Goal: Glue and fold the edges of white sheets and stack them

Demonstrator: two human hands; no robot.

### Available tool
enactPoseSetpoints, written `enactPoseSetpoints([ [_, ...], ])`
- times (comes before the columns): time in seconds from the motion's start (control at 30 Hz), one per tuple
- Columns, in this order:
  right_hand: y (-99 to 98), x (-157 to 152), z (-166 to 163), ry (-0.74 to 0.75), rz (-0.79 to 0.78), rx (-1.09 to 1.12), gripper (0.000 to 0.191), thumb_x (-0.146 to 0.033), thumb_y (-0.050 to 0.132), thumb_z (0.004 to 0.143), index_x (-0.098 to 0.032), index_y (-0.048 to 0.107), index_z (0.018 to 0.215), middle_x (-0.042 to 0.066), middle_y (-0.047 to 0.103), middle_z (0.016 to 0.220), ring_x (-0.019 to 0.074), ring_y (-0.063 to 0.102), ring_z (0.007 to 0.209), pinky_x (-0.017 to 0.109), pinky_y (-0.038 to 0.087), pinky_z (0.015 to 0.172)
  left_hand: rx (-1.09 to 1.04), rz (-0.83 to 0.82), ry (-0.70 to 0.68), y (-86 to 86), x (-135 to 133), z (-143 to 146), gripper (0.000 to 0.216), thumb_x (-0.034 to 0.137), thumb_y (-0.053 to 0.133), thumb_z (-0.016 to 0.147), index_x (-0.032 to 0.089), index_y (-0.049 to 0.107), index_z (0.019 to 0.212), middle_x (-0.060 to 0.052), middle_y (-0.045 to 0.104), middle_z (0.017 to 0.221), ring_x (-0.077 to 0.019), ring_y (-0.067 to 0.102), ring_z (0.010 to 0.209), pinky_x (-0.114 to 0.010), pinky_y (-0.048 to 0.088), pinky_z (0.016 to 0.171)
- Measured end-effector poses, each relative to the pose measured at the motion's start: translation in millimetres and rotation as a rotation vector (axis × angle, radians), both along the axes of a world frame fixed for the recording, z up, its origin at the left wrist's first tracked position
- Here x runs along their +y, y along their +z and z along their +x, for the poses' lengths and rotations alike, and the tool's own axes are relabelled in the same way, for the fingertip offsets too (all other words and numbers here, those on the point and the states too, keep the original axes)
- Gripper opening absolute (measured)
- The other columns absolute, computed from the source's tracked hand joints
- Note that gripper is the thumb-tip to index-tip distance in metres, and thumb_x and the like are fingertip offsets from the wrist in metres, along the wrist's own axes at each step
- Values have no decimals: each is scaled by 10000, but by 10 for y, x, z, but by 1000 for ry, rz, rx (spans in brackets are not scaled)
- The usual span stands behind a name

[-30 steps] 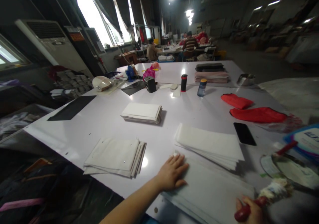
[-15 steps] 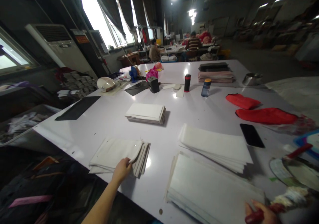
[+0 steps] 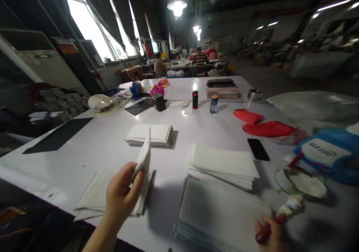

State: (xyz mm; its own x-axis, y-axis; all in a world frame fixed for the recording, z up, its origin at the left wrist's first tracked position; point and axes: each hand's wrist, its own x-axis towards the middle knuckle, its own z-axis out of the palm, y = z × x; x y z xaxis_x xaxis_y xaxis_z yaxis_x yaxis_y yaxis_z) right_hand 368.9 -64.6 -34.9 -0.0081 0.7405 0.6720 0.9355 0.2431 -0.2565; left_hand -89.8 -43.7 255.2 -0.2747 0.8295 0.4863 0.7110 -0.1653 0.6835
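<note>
White sheet (image 3: pixel 144 155): pinched in the left hand (image 3: pixel 121 194), lifted clear and standing on edge above the near-left stack (image 3: pixel 97 196) on the table (image 3: pixel 98 143). Right hand (image 3: pixel 273 237): closed around the red handle of a brush (image 3: pixel 280 216) at the near right edge; bristle end points toward a shallow dish (image 3: pixel 304 179). Two further stacks lie between the hands: a near stack (image 3: pixel 221 214) and a far stack (image 3: pixel 221 164). A black phone (image 3: pixel 258 149) lies right of the far stack.

Head camera looks down across the table (image 3: pixel 112 140).
</note>
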Motion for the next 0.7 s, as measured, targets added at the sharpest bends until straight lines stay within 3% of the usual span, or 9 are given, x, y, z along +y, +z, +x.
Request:
enactPoseSetpoints([
  [0.1,34,-31,-57,-35,-73,165,460,-560,553,896,-128,573,1050,161,713,889,285,709,779,404,595,681,-191,-75,-436,100,-150,859,197,348,557,970,204,665,888,0,596,721,-105,559,652,-195,455,599],
  [0.2,157,-54,-92,-123,-252,461,487,-625,561,794,-165,605,947,195,720,944,342,703,877,487,591,789,-325,-339,-1014,-230,-167,1475,449,468,677,891,257,637,1285,-75,704,1086,-189,678,973,-252,586,817],
  [0.23,212,-56,-87,-148,-317,534,452,-606,566,770,-182,615,917,188,723,938,335,700,874,474,590,788,-290,-432,-1097,-407,-136,1581,582,480,704,865,265,570,1389,-107,672,1249,-230,662,1109,-309,590,926],
  [0.27,267,-54,-71,-170,-370,585,414,-581,562,756,-196,623,897,173,726,926,318,698,850,445,589,757,-201,-513,-1078,-602,-93,1628,642,469,703,863,265,518,1443,-132,602,1389,-264,619,1225,-379,553,1044],
  [0.33,356,-36,-17,-201,-429,661,351,-534,558,737,-216,632,866,130,723,864,279,682,772,388,571,661,-10,-513,-835,-1003,2,1552,618,402,636,880,199,504,1448,-190,537,1454,-323,534,1343,-514,460,1158],
  [0.4,400,-5,49,-230,-450,744,341,-510,567,698,-218,634,861,99,704,806,261,661,723,361,544,599,81,-442,-541,-1363,75,1295,553,376,562,886,155,538,1393,-225,556,1396,-341,539,1323,-578,454,1141],
  [0.5,387,42,122,-262,-426,838,362,-516,574,612,-222,617,818,88,670,758,269,639,706,376,532,584,85,-452,-153,-1759,89,792,558,521,579,832,143,589,1243,-208,630,1222,-356,610,1177,-593,480,1073],
  [0.57,353,57,151,-278,-392,879,392,-522,583,550,-228,604,809,91,662,765,285,637,720,401,541,599,29,-588,-48,-1936,39,532,574,634,579,770,155,590,1088,-155,670,1009,-331,668,969,-526,551,921],
  [0.7,303,28,202,-289,-318,926,417,-509,607,537,-228,580,844,97,667,815,292,648,761,419,564,646,-94,-826,-42,-2122,-119,379,483,681,535,711,227,482,870,-20,591,702,-237,639,680,-367,532,645],
])
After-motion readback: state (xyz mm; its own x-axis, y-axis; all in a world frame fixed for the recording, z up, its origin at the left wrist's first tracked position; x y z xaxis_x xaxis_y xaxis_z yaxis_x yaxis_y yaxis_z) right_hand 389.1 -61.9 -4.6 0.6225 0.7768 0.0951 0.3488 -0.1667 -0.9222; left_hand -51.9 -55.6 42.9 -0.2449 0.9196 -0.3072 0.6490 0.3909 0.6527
